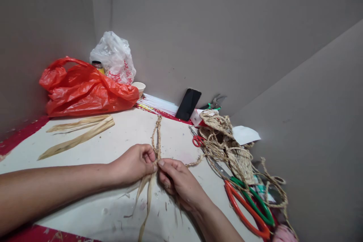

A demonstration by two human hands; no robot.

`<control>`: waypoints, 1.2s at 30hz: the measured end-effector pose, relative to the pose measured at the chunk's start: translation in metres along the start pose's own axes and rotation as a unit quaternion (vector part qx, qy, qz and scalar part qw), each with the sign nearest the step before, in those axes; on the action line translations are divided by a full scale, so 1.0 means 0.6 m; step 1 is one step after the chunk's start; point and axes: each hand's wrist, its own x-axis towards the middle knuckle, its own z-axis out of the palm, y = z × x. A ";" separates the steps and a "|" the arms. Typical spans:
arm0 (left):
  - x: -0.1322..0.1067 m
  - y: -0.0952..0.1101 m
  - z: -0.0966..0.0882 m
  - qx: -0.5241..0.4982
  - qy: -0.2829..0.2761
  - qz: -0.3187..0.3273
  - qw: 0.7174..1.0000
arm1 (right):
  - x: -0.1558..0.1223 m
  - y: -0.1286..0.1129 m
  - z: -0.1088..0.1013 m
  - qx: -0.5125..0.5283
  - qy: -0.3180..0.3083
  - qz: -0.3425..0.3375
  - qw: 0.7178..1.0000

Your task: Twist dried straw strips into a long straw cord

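A braided straw cord runs up the white board from between my two hands, doubled into a narrow loop at its far end. Its near end is pinched by the fingertips of my left hand. Close beside it, my right hand grips the same cord between thumb and forefinger. Loose flat straw strands hang from the pinched spot toward me. Further left on the board lie several dry straw strips, apart from my hands. The inner fingers of my right hand are partly hidden.
At the right lie large scissors with red and green handles, small red scissors, heaped braided cord and pliers. A phone leans on the wall. A red plastic bag, a clear bag and a cup stand behind.
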 end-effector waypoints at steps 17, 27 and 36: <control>0.016 0.024 -0.038 -0.183 -0.132 -0.125 0.966 | 0.001 0.000 -0.013 0.014 -0.078 0.008 0.997; 0.021 0.011 -0.023 0.012 -0.062 -0.019 0.998 | 0.005 0.006 -0.012 -0.039 -0.070 0.011 0.997; 0.023 0.018 -0.020 -0.084 -0.108 -0.134 0.982 | 0.002 0.001 -0.007 -0.064 -0.068 0.004 0.996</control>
